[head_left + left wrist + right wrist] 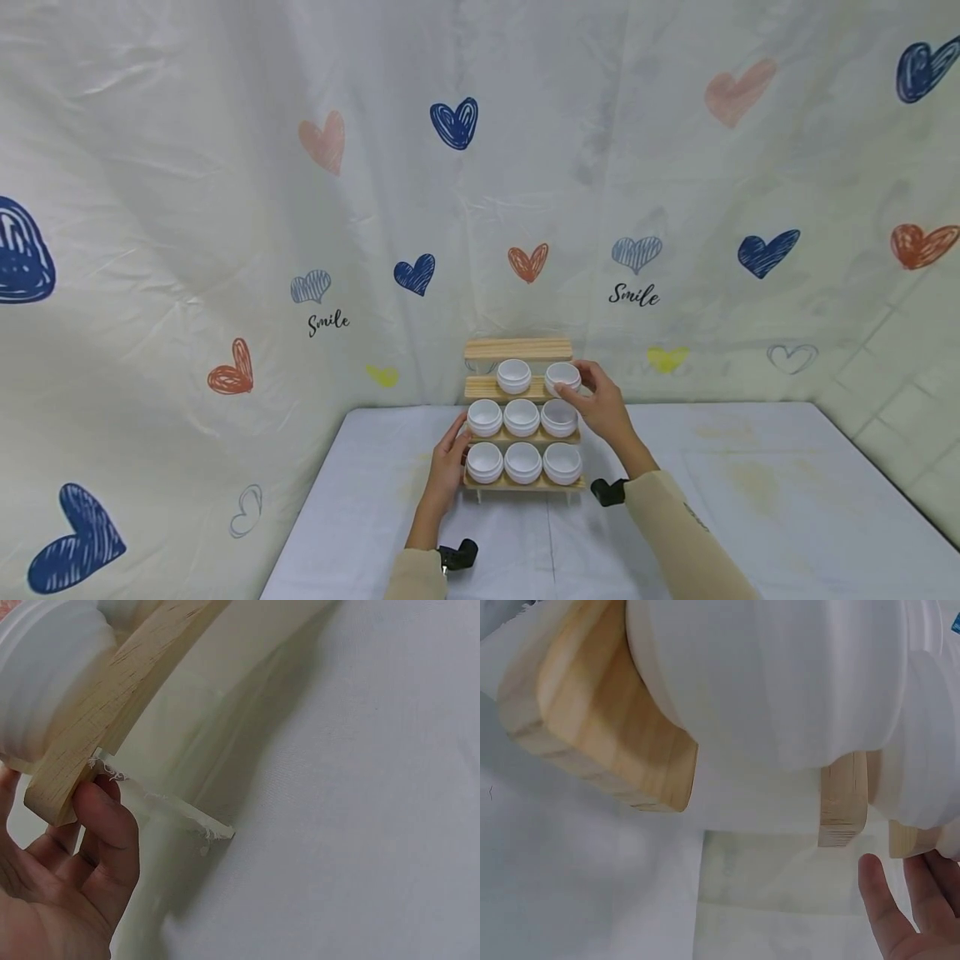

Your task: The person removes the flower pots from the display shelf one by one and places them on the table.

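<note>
A tiered wooden rack stands on the table, with several small white bowls on its shelves. At its left side my left hand grips the end of a lower shelf; in the left wrist view, curled fingers hold the wooden shelf beneath a bowl. My right hand holds the right-hand white bowl on the second shelf from the top, thumb at its front and fingers on the far side. Beside it sits another white bowl. The right wrist view catches right fingers near the far shelves, lower bowls in front.
A white cloth covers the table. Close behind the rack hangs a pale curtain printed with hearts. Clear side supports carry the shelves. Black wrist cameras sit at both cuffs.
</note>
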Demonstrator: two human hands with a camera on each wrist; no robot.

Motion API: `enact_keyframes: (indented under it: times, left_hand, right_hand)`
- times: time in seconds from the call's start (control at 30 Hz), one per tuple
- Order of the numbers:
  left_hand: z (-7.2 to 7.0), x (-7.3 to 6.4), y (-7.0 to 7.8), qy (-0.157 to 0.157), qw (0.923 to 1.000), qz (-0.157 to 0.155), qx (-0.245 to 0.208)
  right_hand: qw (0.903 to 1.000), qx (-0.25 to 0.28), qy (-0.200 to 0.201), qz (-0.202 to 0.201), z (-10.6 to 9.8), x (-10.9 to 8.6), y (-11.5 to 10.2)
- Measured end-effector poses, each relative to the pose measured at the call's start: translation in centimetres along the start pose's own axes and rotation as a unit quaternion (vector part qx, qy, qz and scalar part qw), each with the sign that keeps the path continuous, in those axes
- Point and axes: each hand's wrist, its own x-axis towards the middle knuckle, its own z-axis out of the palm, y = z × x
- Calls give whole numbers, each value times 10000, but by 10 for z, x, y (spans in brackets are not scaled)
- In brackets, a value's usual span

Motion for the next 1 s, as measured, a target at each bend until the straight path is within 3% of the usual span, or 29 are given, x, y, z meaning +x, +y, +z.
enact_keyframes:
  times: [1.0]
  left_hand:
    - [1,-1,-2,75,9998,170,-96]
  right_hand:
    - [9983,161,407,386,-10,-2,3]
